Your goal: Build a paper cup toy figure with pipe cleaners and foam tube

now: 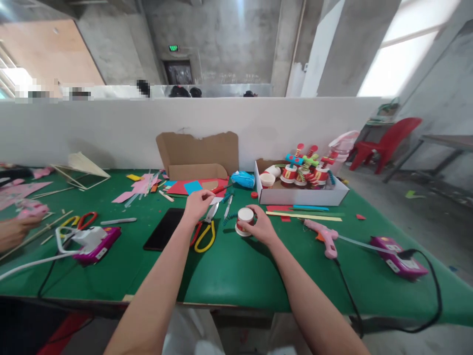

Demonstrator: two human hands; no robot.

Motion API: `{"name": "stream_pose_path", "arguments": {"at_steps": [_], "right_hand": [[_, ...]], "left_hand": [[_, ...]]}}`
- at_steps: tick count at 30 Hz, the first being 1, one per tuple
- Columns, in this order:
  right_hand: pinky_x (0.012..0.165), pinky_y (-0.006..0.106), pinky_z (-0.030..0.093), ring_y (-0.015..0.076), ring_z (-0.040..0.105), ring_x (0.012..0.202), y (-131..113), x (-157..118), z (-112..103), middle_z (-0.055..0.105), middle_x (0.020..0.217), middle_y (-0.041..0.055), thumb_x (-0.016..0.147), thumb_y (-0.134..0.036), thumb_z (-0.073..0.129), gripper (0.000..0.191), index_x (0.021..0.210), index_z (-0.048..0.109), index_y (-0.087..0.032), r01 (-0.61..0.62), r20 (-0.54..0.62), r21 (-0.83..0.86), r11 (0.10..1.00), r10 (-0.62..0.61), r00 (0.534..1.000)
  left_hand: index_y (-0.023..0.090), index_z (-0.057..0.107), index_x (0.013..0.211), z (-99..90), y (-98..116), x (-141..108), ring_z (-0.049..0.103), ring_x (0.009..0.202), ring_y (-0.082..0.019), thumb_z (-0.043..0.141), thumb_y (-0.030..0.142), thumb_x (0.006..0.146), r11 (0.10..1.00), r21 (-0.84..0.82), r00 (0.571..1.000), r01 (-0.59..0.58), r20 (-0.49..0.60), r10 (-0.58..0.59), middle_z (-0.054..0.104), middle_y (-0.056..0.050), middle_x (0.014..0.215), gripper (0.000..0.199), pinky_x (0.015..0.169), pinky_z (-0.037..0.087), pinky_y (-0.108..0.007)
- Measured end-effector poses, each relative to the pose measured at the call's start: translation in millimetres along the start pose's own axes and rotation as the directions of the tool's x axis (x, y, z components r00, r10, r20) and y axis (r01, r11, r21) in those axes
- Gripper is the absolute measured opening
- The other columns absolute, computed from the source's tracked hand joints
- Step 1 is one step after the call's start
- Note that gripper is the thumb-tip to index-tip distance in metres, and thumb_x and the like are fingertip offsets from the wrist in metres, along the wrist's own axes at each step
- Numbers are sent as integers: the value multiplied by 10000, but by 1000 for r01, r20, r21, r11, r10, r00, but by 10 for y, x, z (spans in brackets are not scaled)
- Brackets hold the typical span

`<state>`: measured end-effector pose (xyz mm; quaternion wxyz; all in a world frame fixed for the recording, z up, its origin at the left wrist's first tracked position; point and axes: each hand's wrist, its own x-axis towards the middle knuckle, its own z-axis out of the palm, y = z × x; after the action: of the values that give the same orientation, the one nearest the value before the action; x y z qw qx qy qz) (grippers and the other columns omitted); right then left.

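My right hand (261,226) is wrapped round a small red-and-white paper cup (245,215), which stands upside down on the green table. A dark green coiled strip (229,219) sticks out from the cup's left side. My left hand (198,203) is raised to the left of the cup, thumb and fingers pinched together; what they hold, if anything, is too small to make out. Just beyond those fingertips is a slim red tool (222,188). Scissors with red and yellow handles (205,237) lie below my left hand, near a black tablet (164,230).
A white box (301,198) of decorated cups stands at the back right. A pink glue gun (325,237) and a purple power strip (398,257) lie right, with a trailing cord. Another person's hand (22,231) is at far left, near another power strip (99,246).
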<state>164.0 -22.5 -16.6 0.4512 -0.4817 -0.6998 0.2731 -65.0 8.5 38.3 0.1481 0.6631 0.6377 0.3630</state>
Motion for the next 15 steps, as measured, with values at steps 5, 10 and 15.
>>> {"name": "stream_pose_path", "arguments": {"at_steps": [5,10,15], "right_hand": [[846,389,474,232,603,923,-25,-20,29,641,981,63,627,-385,750,437,980,580,-191,18,-27,-25,1000,-19,999],[816,373,493,212,598,870,-72,-43,-11,623,1047,100,700,-443,704,477,1077,578,-179,17,-185,64,998,-5,983],[763,340,497,170,571,757,-124,-44,-87,625,994,94,821,-431,581,311,1014,597,-188,69,-393,126,990,-14,919]], "left_hand": [[187,735,779,228,28,403,660,873,-222,590,223,774,945,324,974,-43,224,-32,741,-81,897,150,762,453,-268],[177,704,754,571,27,502,658,928,-302,619,318,765,908,420,974,9,204,-104,727,-141,903,165,758,465,-332],[173,665,698,638,50,534,652,951,-328,631,185,686,905,423,975,39,181,-127,722,-148,921,38,770,461,-356]]}}
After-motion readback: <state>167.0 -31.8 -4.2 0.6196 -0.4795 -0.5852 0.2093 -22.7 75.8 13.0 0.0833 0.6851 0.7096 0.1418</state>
